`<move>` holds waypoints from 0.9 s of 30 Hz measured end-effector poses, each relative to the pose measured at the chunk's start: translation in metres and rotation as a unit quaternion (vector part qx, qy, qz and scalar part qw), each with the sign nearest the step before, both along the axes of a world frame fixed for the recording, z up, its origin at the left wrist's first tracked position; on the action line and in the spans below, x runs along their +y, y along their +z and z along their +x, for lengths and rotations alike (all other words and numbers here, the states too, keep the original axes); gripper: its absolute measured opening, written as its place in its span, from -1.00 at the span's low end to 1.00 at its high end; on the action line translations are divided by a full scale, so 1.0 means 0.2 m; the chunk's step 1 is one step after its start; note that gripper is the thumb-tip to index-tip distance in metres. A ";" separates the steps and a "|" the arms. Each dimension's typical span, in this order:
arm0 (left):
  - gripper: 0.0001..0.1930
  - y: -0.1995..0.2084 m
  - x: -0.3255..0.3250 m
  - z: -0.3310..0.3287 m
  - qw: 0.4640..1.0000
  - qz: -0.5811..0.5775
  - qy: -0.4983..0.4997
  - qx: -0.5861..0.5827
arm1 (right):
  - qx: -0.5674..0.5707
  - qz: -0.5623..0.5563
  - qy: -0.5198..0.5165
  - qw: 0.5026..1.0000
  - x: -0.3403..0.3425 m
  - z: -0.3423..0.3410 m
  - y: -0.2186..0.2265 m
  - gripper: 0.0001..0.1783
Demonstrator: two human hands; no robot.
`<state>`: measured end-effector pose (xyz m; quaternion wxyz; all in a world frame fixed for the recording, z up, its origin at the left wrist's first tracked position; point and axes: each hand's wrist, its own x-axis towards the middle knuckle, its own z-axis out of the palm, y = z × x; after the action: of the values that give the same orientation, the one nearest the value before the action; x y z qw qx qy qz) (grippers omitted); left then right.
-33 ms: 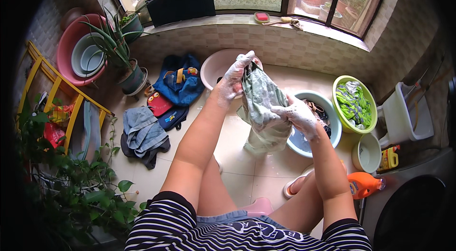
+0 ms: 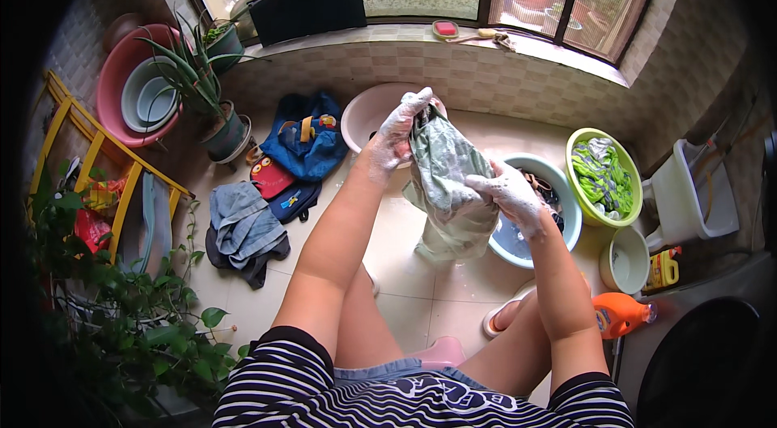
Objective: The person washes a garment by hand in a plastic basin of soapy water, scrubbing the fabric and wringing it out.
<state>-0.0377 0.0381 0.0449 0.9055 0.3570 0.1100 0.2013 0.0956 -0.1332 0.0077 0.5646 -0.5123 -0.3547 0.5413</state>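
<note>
- Grey-green cloth [image 2: 445, 173] hangs between the person's two hands, in front of the knees and above the floor; whether its lower end touches the tiles cannot be told.
- Right hand [image 2: 518, 200], coated in suds: the fingers grasp the cloth's side, thumb on top, the other fingertips partly hidden. Slippery foam could let this hold slide.
- Left hand [image 2: 396, 132], equally foamy: the fingers are clenched around the upper end. Were this grip to slip, the cloth's wet weight could drag it down.
- Orange bottle [image 2: 619, 315] sits beside the right knee; a sideways swing of the leg could knock it over.
- Pale tiled floor [image 2: 396, 266] carries small white flecks, probably suds. Drips from the cloth could make it slick under the person's shoe [image 2: 492, 321].
- Denim pile [image 2: 243, 217] lies on the floor at the left, where splashes could wet it.
- Light-blue basin [image 2: 575, 213], near the right hand, holds cloudy water and dark items; a dropped fold could splash over its rim.
- Lime-green basin [image 2: 638, 185] beyond it holds bright green clothing, which stray foam could reach.
- Blue backpack [image 2: 316, 154] lies left of the pale pink basin [image 2: 368, 110], near enough for flung suds to spot it.
- Red soap bar [image 2: 445, 28] rests on the window ledge, well apart and at little risk.
</note>
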 end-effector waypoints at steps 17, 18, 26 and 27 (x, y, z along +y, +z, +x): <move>-0.43 -0.06 -0.10 -0.01 0.635 0.703 -0.133 0.293 | 0.354 0.139 -0.128 0.916 0.07 0.20 -0.11 -0.62; -0.51 -0.10 -0.08 0.00 0.752 0.610 -0.121 0.220 | 0.347 0.129 -0.122 0.921 0.06 0.20 -0.12 -0.60; -0.54 -0.14 -0.21 0.10 0.978 0.191 0.068 -0.047 | 0.353 0.127 -0.092 0.922 0.07 0.02 -0.04 -0.65; -0.56 -0.13 -0.26 0.12 0.961 0.252 0.096 -0.065 | 0.391 0.089 -0.101 0.910 0.07 0.02 -0.04 -0.67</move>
<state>-0.0144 -0.0139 0.0182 0.7677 0.5474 0.0309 0.3316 0.1006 -0.1197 -0.0011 0.7534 -0.2400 -0.0986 0.6043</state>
